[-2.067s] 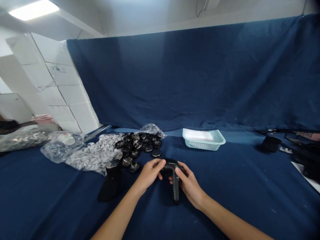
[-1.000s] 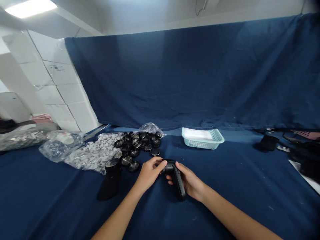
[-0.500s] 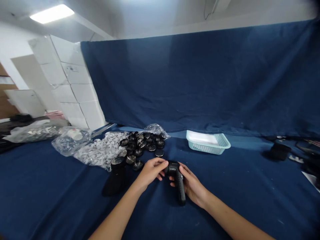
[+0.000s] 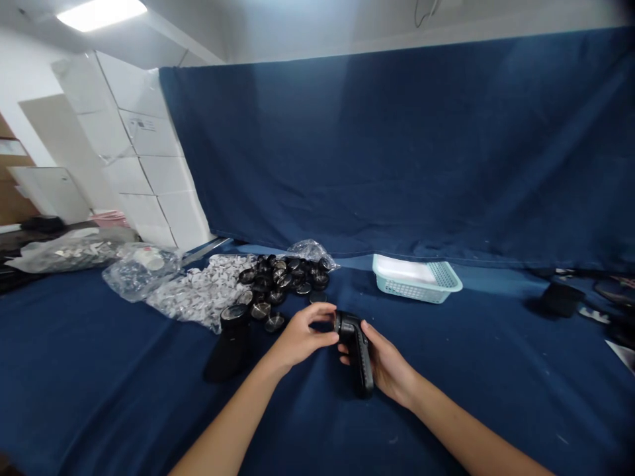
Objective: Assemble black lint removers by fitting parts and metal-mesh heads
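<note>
A black angled device (image 4: 360, 357), looking like a flashlight with a round head and a long ribbed handle, is held between my two hands above the blue cloth. My right hand (image 4: 387, 367) wraps round the back of its head and upper handle, with the handle pointing down. My left hand (image 4: 307, 337) pinches the rim at the round front end, thumb below and fingers above. Left of my left hand stands another black piece (image 4: 232, 340) with a round clear-faced top. Behind it lies a pile of black round caps (image 4: 278, 281) with shiny faces.
Small grey-white parts (image 4: 208, 291) lie on clear plastic beside the caps. A light-blue basket (image 4: 417, 291) with something white inside stands at the back right. A black object (image 4: 560, 299) and cables lie far right. White boxes (image 4: 149, 145) are stacked at the left.
My left hand has shifted its grip on the head's front end, its fingers and thumb now spread further around the rim. The device has turned slightly and moved a little right.
</note>
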`<state>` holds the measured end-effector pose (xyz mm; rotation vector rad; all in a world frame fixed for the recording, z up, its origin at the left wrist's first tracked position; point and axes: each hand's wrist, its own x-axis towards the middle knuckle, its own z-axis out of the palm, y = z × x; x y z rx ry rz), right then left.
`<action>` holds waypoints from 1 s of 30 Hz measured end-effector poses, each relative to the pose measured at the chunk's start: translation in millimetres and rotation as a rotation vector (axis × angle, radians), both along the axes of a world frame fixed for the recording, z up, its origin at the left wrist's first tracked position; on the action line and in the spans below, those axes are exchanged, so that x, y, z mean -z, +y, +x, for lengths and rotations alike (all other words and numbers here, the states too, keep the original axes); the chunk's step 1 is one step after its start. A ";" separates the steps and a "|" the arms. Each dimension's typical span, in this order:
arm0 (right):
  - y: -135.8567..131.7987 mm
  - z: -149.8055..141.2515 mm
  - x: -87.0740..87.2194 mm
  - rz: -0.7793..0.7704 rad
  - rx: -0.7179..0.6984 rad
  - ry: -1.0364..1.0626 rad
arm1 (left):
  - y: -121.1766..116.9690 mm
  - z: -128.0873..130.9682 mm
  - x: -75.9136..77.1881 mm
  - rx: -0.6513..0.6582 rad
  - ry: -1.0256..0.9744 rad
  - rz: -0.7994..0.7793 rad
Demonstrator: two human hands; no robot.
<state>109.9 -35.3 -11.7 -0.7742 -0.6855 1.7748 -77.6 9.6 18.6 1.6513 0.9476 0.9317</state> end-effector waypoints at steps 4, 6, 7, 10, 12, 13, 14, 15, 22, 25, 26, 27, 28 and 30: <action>-0.1 -0.9 -0.1 0.017 0.004 -0.001 | -2.0 0.4 -2.7 -0.109 0.025 -0.139; -0.4 -1.3 0.2 0.020 0.015 -0.009 | -1.1 -0.2 -2.9 -0.151 0.066 -0.204; -0.6 -1.3 0.3 0.016 0.017 -0.011 | -0.3 -1.2 -3.1 -0.122 0.057 -0.202; -1.1 -1.3 -0.1 0.002 0.017 -0.005 | 2.2 -5.5 -3.3 0.008 -0.056 -0.155; -1.4 -1.1 -0.5 0.016 0.009 -0.007 | 2.8 -6.8 -2.2 0.000 -0.059 -0.171; -1.6 -1.1 -0.7 0.029 0.005 -0.011 | 2.8 -6.5 -1.4 -0.031 -0.025 -0.197; -1.8 -1.0 -1.0 0.038 0.002 -0.016 | 2.6 -5.9 -0.7 -0.057 0.014 -0.224; -2.0 -0.9 -1.2 0.039 0.001 -0.024 | 2.3 -5.1 -0.3 -0.068 0.049 -0.246; -1.6 -1.5 -3.5 0.044 -0.009 -0.025 | -0.9 -6.0 -10.0 0.042 -0.069 -0.194; -1.3 -1.7 -3.7 0.053 -0.008 -0.039 | -0.2 -5.5 -10.0 -0.016 -0.005 -0.278; -1.3 -1.6 -3.7 0.054 -0.008 -0.046 | 0.5 -5.3 -9.1 -0.027 0.039 -0.293; -1.3 -1.5 -3.6 0.054 -0.007 -0.052 | 1.3 -5.4 -8.2 -0.027 0.071 -0.296; -1.3 -1.4 -3.7 0.052 -0.006 -0.054 | 2.1 -5.8 -7.6 -0.012 0.079 -0.282; -1.1 -1.4 -3.8 0.048 -0.001 -0.049 | 3.3 -7.3 -7.2 0.026 0.036 -0.197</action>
